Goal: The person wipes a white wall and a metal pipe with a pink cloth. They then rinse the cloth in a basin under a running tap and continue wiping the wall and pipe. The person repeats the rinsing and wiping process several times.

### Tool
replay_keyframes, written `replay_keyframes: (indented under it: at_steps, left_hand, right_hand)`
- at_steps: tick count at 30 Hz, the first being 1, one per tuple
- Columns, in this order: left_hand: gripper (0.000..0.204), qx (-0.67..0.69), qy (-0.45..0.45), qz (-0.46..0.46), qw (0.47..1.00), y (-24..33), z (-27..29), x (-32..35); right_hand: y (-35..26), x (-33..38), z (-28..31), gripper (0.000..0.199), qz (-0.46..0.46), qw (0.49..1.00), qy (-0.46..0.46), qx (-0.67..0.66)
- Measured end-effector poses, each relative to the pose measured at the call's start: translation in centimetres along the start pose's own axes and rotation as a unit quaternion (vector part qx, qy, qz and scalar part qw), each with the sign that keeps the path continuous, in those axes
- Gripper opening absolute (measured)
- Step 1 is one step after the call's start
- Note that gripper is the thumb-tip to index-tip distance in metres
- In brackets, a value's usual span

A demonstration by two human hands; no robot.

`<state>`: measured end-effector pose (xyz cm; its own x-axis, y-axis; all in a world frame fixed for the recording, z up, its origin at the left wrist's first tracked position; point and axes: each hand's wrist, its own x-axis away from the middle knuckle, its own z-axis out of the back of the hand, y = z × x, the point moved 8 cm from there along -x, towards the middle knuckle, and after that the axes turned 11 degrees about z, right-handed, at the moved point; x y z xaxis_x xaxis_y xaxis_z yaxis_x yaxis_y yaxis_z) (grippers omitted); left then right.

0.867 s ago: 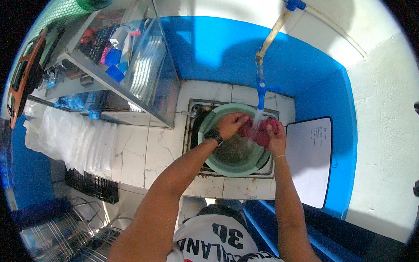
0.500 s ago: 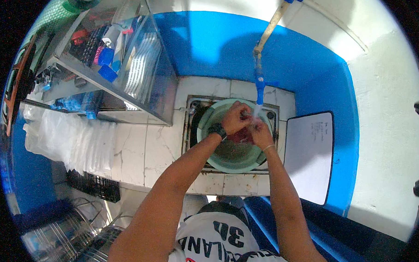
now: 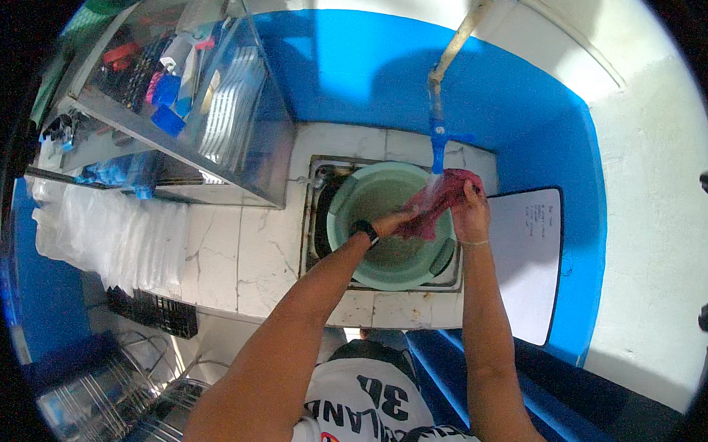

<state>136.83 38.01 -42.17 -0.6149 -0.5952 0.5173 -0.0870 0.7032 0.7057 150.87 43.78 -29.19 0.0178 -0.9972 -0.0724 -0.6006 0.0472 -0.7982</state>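
Note:
A dark red cloth [image 3: 442, 202] is stretched between my two hands under the blue tap [image 3: 438, 150], with water running onto it. My right hand [image 3: 471, 213] grips its upper right end, beyond the right rim of the basin. At the other end, my left hand [image 3: 393, 222], with a dark watch on the wrist, is closed on the cloth over the basin; part of its fingers is hidden by the fabric. Below sits a pale green basin [image 3: 339, 255] holding cloudy water, set in the sink [image 3: 313, 243].
A glass-sided metal cabinet [image 3: 274, 167] with assorted items stands at the left. Clear plastic bags [image 3: 119, 236] hang beneath it. A whiteboard [image 3: 524, 266] leans on the right, by the blue wall [image 3: 343, 72]. Metal racks [image 3: 102, 391] stand at lower left.
My right hand has moved right and up, drawing the cloth out across the basin. My left hand has come lower. The cloth was bunched between both hands before.

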Motion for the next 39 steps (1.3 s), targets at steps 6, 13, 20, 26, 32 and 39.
replay_keyframes:
  at_steps: [6, 13, 20, 26, 32, 39]
  left_hand:
    - [0.067, 0.371, -0.117, -0.057, 0.919, -0.1, -2.4, 1.9]
    - [0.063, 0.317, -0.037, 0.031, 0.947, -1.4, -1.1, 1.1]
    - [0.032, -0.013, -0.104, 0.152, 0.983, -0.5, -1.3, 1.2]
    - [0.025, -0.504, -0.048, 0.114, 0.855, 1.9, -0.7, -2.1]
    - [0.018, -0.691, 0.228, -0.113, 0.677, 6.5, -0.8, -1.9]
    - [0.019, -0.649, 0.262, -0.160, 0.697, 8.6, -1.9, 2.7]
  right_hand:
    - [-0.6, 1.8, -0.6, 0.033, 0.005, 0.880, -0.067, 0.470]
    - [0.4, 9.1, -7.2, 0.043, 0.083, 0.556, -0.446, 0.696]
    - [0.7, 7.1, -4.2, 0.075, 0.145, 0.581, -0.388, 0.701]
    - [8.3, 5.0, -0.5, 0.043, -0.075, 0.526, -0.418, 0.737]
    - [10.1, 2.4, 1.8, 0.028, -0.253, 0.440, -0.458, 0.730]
    - [7.9, 3.1, -0.5, 0.036, -0.111, 0.405, -0.511, 0.750]
